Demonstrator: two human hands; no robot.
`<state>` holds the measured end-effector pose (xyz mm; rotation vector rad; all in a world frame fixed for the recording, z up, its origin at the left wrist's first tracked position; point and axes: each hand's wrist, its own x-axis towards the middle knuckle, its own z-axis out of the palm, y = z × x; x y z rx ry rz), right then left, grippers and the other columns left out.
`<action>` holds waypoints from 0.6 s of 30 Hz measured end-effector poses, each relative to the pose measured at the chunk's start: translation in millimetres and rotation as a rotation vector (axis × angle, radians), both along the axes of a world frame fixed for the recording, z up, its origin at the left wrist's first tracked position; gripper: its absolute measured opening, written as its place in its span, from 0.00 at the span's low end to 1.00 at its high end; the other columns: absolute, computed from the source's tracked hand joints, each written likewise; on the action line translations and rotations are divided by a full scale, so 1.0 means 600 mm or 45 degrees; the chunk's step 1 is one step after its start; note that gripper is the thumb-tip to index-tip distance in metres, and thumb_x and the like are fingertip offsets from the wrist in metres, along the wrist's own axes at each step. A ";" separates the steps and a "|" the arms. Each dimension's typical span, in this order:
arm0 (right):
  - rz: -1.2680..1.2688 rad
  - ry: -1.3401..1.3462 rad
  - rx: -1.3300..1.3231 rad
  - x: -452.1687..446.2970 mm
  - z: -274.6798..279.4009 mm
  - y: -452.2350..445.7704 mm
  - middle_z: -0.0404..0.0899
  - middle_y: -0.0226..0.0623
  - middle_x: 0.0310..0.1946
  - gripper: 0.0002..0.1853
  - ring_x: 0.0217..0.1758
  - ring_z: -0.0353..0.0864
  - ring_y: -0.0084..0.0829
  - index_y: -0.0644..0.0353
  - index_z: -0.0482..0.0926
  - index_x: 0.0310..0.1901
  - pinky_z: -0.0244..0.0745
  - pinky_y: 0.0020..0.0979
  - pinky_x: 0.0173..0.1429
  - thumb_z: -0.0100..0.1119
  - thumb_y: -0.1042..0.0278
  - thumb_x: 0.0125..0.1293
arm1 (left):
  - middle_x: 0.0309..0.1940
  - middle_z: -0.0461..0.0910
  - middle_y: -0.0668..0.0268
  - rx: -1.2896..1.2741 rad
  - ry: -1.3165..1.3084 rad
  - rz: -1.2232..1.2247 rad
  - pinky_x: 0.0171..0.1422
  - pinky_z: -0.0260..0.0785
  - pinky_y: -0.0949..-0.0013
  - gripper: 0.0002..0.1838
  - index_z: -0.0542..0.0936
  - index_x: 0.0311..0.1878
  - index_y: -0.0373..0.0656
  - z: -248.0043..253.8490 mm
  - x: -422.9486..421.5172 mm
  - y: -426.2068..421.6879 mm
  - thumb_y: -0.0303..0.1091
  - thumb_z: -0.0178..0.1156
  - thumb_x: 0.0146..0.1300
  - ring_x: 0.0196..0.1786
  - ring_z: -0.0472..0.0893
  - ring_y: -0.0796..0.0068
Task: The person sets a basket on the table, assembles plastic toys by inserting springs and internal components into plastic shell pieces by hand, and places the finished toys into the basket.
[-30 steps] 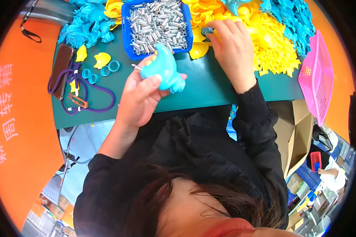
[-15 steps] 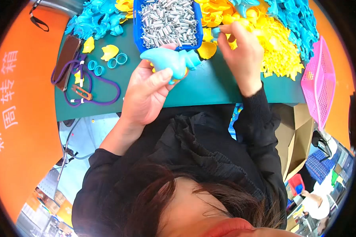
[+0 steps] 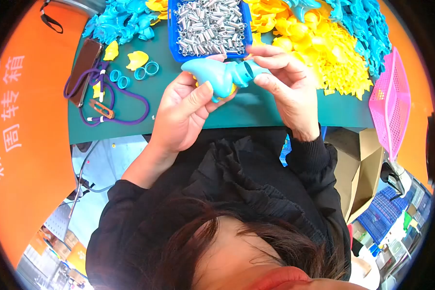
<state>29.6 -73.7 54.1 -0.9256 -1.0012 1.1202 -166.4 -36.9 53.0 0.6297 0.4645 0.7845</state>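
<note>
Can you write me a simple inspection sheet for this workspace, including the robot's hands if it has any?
Surface: green table, partly covered.
Job's things: blue toy; springs in blue tray; yellow parts, blue parts.
Clutter: phone, purple cord, snips, four loose rings.
Grippers: human hands; left hand holds toy, right hand holds a blue piece at its opening.
Cables: grey cable below table, left.
Surroundings: pink basket, carton, right.
</note>
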 end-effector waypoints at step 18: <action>0.100 -0.436 0.159 0.027 0.022 -0.031 0.84 0.46 0.42 0.12 0.50 0.83 0.37 0.66 0.84 0.40 0.76 0.33 0.56 0.67 0.84 0.52 | 0.63 0.70 0.54 0.526 0.125 -0.145 0.64 0.67 0.65 0.28 0.64 0.67 0.32 -0.020 0.009 0.012 0.34 0.57 0.68 0.62 0.73 0.67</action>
